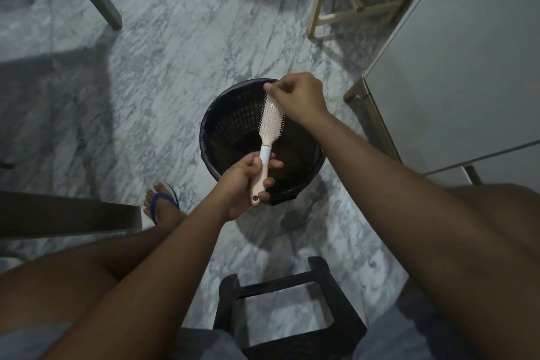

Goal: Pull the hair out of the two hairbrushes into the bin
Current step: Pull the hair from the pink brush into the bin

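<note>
Head: left fingers (274, 164) around hairbrush (271, 117)

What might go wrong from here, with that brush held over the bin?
1. The right hand pinches at the far tip of the hairbrush, right above the far rim of the bin, so pulled hair may drift onto the floor instead.
2. The left hand grips only the handle's lower end; a hard tug might twist the brush loose and drop it into the bin.
</note>
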Tool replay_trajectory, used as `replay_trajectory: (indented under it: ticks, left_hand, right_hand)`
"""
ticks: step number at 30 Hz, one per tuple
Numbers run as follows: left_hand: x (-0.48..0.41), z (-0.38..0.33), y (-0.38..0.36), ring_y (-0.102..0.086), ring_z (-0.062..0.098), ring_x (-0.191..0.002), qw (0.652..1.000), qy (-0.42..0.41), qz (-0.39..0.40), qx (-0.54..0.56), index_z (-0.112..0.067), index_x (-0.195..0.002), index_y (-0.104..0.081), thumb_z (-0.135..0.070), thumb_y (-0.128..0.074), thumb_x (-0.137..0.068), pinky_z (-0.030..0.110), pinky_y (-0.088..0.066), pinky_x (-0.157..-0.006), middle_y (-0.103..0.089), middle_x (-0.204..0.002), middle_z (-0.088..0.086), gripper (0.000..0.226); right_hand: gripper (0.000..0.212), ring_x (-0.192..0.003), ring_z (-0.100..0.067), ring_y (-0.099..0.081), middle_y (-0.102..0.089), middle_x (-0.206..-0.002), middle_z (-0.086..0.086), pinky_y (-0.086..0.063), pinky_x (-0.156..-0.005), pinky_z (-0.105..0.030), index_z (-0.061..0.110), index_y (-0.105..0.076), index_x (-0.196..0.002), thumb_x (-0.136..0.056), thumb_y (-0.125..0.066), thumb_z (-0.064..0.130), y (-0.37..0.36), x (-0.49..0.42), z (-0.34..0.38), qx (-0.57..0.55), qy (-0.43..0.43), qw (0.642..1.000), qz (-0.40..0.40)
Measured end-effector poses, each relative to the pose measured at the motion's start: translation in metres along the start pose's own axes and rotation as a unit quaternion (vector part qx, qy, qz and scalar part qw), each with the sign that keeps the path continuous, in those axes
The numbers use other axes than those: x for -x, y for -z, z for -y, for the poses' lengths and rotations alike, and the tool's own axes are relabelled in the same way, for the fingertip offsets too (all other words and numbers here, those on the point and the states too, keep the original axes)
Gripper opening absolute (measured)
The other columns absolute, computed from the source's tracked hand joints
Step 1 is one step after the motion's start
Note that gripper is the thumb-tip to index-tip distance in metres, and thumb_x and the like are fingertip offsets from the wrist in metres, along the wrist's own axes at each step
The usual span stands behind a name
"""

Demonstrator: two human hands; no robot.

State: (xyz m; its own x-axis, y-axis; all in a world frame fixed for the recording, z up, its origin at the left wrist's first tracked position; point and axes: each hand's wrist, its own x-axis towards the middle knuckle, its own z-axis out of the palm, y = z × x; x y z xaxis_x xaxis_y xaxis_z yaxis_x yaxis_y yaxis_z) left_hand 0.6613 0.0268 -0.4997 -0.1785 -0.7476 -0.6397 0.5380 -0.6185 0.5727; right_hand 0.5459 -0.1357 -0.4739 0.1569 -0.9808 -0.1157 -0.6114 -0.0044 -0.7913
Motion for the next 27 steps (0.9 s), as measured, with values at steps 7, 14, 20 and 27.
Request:
replay_trajectory:
  ticks: [7,14,20,27]
  left_hand:
    - [0.000,-0.011,0.000,-0.047,0.013,-0.061,0.999,-0.012,-0.004,0.029,-0.007,-0.127,-0.052,-0.017,-0.032,-0.106,0.021,-0.034,-0.043,-0.069,-0.101,0.006,0.030]
    - [-0.004,-0.020,0.004,-0.045,0.013,-0.060,0.999,-0.023,-0.031,0.024,-0.007,-0.125,-0.052,-0.018,-0.032,-0.107,0.020,-0.034,-0.042,-0.068,-0.099,0.006,0.029]
    - [-0.004,-0.010,0.005,-0.046,0.012,-0.061,0.999,-0.013,-0.026,0.029,-0.008,-0.125,-0.051,-0.019,-0.034,-0.106,0.022,-0.034,-0.045,-0.068,-0.101,0.005,0.027]
    - [-0.004,-0.009,0.002,-0.048,0.012,-0.060,0.999,-0.015,-0.025,0.029,-0.007,-0.127,-0.052,-0.017,-0.034,-0.106,0.021,-0.032,-0.044,-0.068,-0.103,0.006,0.029]
  right_hand:
    - [0.032,-0.058,-0.009,-0.068,-0.072,-0.084,-0.003,-0.059,-0.058,-0.024,0.004,-0.071,-0.100,-0.105,-0.050,0.027,0.005,-0.006,-0.002,-0.227,-0.119,0.967,0.000]
    - [0.026,-0.087,-0.012,-0.075,-0.075,-0.094,0.008,-0.063,-0.066,-0.030,0.012,-0.070,-0.116,-0.093,-0.070,0.024,0.004,0.024,-0.012,-0.206,-0.041,0.971,0.114]
    - [0.015,-0.063,-0.006,-0.072,-0.076,-0.076,-0.005,-0.053,-0.054,-0.019,0.007,-0.077,-0.089,-0.090,-0.074,0.021,0.001,0.016,-0.016,-0.139,-0.035,0.986,0.086]
    - [0.034,-0.053,-0.014,-0.070,-0.073,-0.068,-0.005,-0.050,-0.046,-0.023,0.014,-0.063,-0.079,-0.104,-0.050,0.032,0.007,0.011,-0.015,-0.173,-0.109,0.979,0.012]
